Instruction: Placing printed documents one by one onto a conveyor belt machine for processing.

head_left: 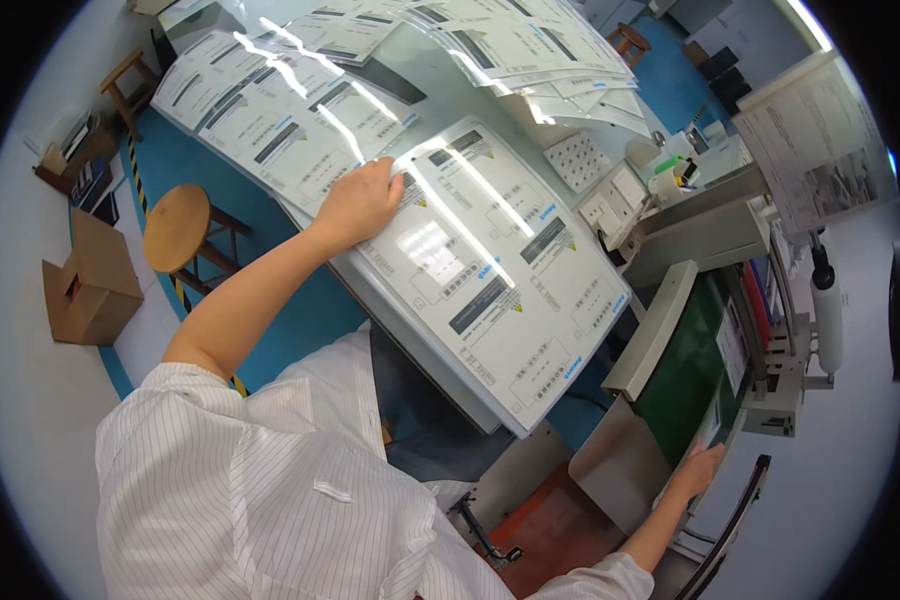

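On the glass-topped table (525, 130), a stack of glossy printed label sheets (485, 320) lies nearest the person, left of a machine's green conveyor belt (665, 400). The left hand (365, 203) rests at the stack's upper-left edge, fingers curled, their grip unclear. Over the belt's near end, the right hand (698, 470), fingers drawn fairly close, meets a small white sheet (711, 424); whether it is pinched, I cannot tell.

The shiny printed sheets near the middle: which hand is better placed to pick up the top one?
Probably the left hand: it is at a corner of the printed sheets. The right hand is farther away, over by the green machine surface, at a pale flat piece.
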Demonstrator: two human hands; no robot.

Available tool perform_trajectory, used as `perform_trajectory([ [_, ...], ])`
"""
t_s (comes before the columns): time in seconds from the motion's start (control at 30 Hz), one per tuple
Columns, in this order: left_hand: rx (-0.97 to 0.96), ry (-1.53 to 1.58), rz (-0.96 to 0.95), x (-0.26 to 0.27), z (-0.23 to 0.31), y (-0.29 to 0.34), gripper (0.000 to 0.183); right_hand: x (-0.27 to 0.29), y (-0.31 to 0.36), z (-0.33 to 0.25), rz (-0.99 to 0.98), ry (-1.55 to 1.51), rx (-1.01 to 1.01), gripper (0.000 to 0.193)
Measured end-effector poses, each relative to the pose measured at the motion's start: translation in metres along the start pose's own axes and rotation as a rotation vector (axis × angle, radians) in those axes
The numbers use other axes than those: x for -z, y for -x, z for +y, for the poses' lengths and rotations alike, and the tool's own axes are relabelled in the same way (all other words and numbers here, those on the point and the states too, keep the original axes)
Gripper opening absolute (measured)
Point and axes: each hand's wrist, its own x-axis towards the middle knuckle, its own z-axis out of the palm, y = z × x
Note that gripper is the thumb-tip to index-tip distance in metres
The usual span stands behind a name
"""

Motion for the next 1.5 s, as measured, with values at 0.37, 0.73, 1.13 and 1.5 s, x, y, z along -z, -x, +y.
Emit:
perform_trajectory([
  [0.37,-0.043,0.041,-0.012,-0.002,-0.01,-0.001,0.03,0.271,0.022,-0.073,0.262,-0.563,0.367,0.01],
  [0.73,0.132,1.217,-0.422,0.03,-0.021,0.006,0.036,0.312,0.122,-0.185,0.314,-0.966,0.827,0.028],
  [1.13,-0.134,0.835,-0.143,0.028,-0.033,0.012,0.037,0.344,0.113,-0.202,0.221,-0.878,0.466,0.029],
  [1.5,-0.306,0.358,0.097,0.02,-0.049,0.025,0.023,0.318,0.149,-0.247,-0.039,-0.966,0.228,0.041],
])
